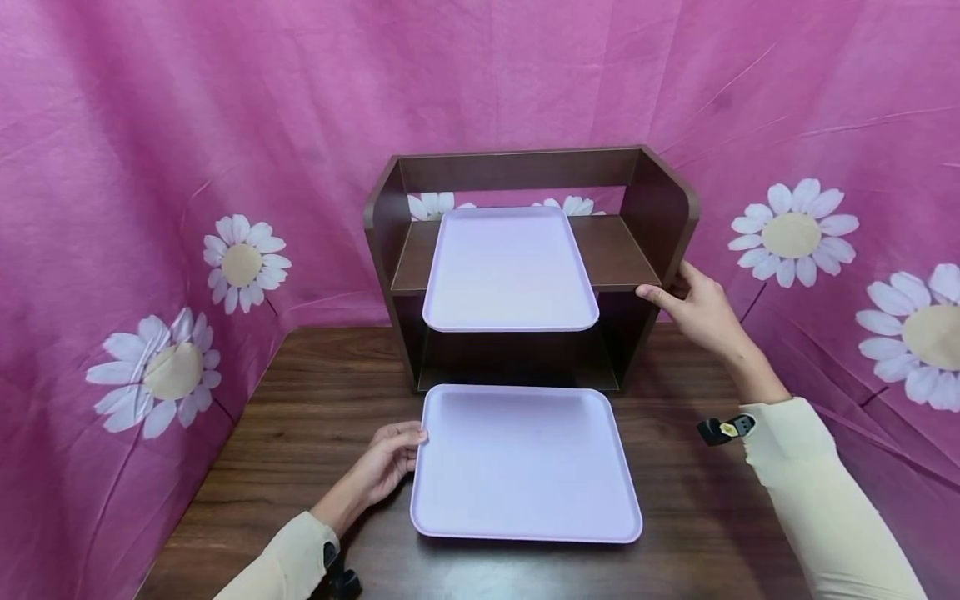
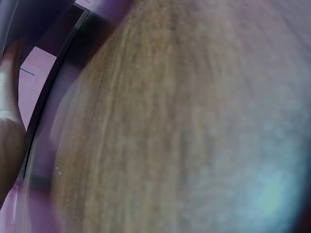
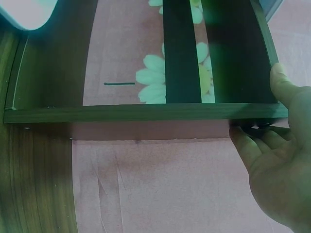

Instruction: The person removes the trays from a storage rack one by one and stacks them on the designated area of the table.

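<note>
In the head view my left hand (image 1: 386, 462) grips the left edge of a pale lilac tray (image 1: 525, 467), thumb over the rim and the other fingers partly hidden. This tray is in front of a dark brown two-tier shelf (image 1: 517, 162); I cannot tell whether it lies flat on the wood. A second lilac tray (image 1: 510, 267) sits on the shelf's middle board, its front sticking out past the board. My right hand (image 1: 701, 308) holds the shelf's right side panel (image 3: 146, 113), thumb at the front edge and fingers round the outer face.
The shelf stands at the back of a brown wood-grain table (image 1: 322, 392). Behind and at both sides hangs a pink curtain (image 1: 300, 108) with large white daisies. Each sleeve has a small black wrist device (image 1: 726, 428) near the cuff.
</note>
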A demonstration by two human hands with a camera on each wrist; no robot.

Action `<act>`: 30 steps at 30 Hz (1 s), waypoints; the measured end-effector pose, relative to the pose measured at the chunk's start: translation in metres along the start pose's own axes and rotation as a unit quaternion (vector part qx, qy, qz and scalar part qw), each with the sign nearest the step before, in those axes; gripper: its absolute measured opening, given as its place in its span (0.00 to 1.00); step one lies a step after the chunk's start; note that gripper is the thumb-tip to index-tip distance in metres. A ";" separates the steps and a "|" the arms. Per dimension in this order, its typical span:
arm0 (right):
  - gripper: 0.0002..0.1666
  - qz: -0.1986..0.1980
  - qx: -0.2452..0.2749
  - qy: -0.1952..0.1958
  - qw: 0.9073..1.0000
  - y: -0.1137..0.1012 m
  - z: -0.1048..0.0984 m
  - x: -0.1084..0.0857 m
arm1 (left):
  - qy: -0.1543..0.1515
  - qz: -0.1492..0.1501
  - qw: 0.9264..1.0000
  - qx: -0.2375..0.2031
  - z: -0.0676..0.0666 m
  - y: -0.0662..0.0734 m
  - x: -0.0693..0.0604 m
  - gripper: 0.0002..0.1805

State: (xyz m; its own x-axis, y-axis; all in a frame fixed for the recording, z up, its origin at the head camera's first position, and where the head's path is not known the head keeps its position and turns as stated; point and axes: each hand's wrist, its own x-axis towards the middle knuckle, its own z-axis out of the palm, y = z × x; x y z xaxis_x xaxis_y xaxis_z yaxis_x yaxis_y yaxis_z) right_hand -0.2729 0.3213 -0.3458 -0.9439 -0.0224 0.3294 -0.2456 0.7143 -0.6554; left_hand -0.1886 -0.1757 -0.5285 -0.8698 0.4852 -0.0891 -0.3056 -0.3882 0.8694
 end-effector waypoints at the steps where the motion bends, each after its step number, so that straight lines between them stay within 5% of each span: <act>1: 0.36 -0.001 0.000 0.001 1.000 0.000 0.000 0.000 | -0.002 -0.001 1.000 0.000 -0.001 -0.001 0.000 0.17; 22: 0.36 -0.010 0.013 0.005 1.000 -0.004 0.001 -0.001 | 0.006 -0.047 0.999 0.020 -0.003 -0.007 -0.002 0.11; 30: 0.36 -0.010 0.016 0.008 1.000 -0.003 0.002 -0.001 | 0.047 -0.084 0.991 0.092 0.000 -0.002 0.000 0.06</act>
State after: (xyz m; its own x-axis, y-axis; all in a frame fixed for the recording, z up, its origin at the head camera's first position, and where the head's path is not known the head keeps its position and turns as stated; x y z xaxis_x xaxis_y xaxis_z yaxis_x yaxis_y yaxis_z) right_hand -0.2716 0.3179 -0.3453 -0.9355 -0.0255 0.3525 -0.2713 0.6910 -0.6700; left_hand -0.1876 -0.1746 -0.5305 -0.8474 0.4523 -0.2780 -0.3810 -0.1534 0.9118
